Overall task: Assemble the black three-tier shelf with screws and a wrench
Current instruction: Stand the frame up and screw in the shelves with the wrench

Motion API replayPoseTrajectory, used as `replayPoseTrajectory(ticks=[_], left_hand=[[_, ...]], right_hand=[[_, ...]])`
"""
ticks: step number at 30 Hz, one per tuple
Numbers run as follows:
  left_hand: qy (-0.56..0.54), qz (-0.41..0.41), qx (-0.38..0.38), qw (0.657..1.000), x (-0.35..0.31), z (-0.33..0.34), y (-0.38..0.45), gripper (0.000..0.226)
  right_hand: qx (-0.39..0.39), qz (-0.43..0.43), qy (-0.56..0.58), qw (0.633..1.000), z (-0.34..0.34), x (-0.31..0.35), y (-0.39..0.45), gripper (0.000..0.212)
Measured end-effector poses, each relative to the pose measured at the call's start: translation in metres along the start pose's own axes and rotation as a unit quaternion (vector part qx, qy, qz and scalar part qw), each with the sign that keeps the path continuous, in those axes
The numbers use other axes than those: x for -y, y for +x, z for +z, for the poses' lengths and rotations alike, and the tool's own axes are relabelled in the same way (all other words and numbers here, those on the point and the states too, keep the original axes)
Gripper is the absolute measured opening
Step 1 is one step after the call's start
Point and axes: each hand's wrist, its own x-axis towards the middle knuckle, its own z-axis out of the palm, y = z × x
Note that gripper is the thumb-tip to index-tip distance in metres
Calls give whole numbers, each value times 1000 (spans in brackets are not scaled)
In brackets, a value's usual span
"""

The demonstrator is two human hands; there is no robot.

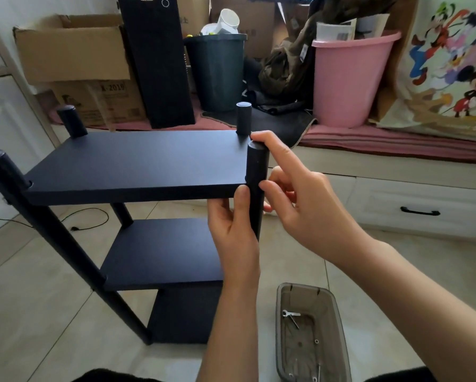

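The black three-tier shelf (137, 164) stands upright on the floor, its boards joined by round black posts. My left hand (232, 227) grips the near right post (256, 172) just under the top board, thumb against the board's front edge. My right hand (294, 191) is at the same post from the right, index finger stretched over the post's top, the other fingers curled beside it. Whether it pinches a screw is hidden. A small wrench (291, 314) lies in the clear plastic tray (338, 321) with loose screws.
The tray sits on the tiled floor to the right of the shelf. Behind are cardboard boxes (71, 51), a tall black box (156, 59), a dark bin (217, 70), a pink tub (349, 78) and a drawer unit (418, 210). A cable (87, 219) lies on the floor at left.
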Motion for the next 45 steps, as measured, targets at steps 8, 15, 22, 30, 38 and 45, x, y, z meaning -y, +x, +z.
replayPoseTrajectory(ticks=[8, 15, 22, 30, 38, 45], left_hand=[[-8, 17, 13, 1000, -4, -1, 0, 32], [10, -3, 15, 1000, -7, -6, 1, 22], [28, -7, 44, 999, -13, -12, -1, 17], [34, -17, 40, 998, -14, -13, -1, 28], [49, -22, 37, 998, -11, -14, -1, 34], [40, -27, 35, 998, -11, -14, -2, 41]], right_hand=[[-2, -10, 13, 1000, -1, -1, 0, 62], [-9, 32, 51, 998, -4, 6, -6, 54], [-64, 79, -23, 995, -2, 13, -13, 39], [-59, 122, 141, 981, -7, 11, -13, 18], [-74, 137, 197, 968, -6, 9, -13, 10], [-55, 137, 178, 973, -9, 9, -13, 8]])
